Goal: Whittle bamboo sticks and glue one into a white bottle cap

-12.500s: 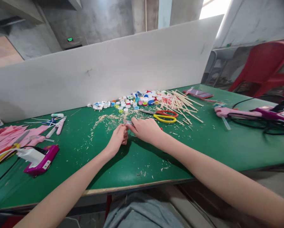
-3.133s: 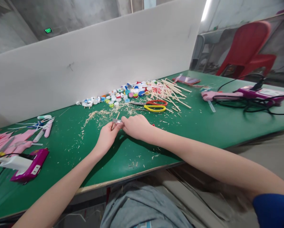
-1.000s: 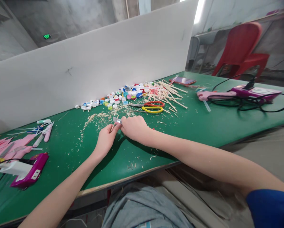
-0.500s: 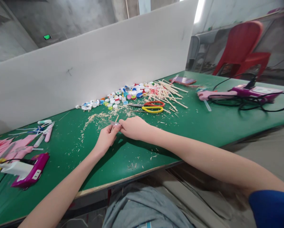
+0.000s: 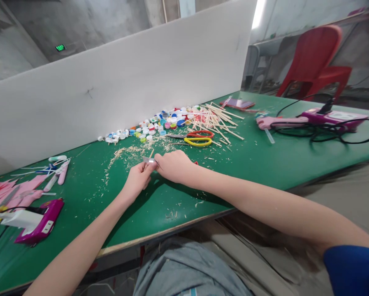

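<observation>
My left hand (image 5: 137, 180) is closed, pinching a thin wooden stick (image 5: 152, 153) whose end pokes up above the fingers. My right hand (image 5: 175, 166) is wrapped round a knife, its handle mostly hidden in the fist. The short metal blade (image 5: 149, 160) lies across the stick at my left thumb. A bit of red shows behind my right wrist, perhaps the handle's end. Pale wood shavings (image 5: 122, 153) are scattered on the table just beyond both hands. Scissors (image 5: 198, 142) with red and yellow handles lie past my right hand.
Bottle caps (image 5: 150, 128) and a heap of wooden sticks (image 5: 221, 121) lie along the white partition (image 5: 135, 82). To the right are a pink glue gun (image 5: 279, 122) and a purple power strip (image 5: 335, 119) with black cable. Another purple strip (image 5: 40, 224) and pink pieces (image 5: 14, 191) sit left.
The blade has tilted slightly and catches the light. A bit of red now shows behind my right wrist. My left hand keeps its place on the stick.
</observation>
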A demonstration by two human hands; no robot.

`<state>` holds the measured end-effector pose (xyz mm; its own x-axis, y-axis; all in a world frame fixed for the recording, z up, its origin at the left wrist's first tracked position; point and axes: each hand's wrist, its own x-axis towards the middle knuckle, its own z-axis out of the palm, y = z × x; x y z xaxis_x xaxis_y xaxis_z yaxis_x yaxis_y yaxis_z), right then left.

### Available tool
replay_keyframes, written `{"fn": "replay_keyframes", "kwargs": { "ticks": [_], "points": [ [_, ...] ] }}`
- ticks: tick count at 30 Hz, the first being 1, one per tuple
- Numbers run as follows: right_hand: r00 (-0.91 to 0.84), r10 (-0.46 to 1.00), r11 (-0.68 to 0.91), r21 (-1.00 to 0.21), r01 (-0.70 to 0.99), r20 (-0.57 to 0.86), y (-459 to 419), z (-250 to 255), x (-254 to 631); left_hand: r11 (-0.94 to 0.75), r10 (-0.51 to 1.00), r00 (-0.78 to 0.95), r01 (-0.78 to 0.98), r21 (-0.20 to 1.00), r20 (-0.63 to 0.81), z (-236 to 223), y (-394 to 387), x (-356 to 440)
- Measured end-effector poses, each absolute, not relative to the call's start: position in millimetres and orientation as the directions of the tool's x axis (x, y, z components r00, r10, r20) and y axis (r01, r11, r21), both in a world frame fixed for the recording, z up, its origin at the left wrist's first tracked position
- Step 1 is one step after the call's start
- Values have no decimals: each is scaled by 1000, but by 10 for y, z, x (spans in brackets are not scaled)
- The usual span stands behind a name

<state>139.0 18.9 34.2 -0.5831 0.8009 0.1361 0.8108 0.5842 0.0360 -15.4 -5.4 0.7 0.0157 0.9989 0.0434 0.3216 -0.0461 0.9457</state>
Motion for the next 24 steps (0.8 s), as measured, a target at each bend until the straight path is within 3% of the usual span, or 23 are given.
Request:
{"fn": "replay_keyframes", "kwargs": {
  "ticks": [24],
  "points": [
    [-471, 866, 474, 30, 880, 169, 169, 289, 1327, -6, 997, -66, 356, 935, 32, 26, -88, -106]
  ]
}}
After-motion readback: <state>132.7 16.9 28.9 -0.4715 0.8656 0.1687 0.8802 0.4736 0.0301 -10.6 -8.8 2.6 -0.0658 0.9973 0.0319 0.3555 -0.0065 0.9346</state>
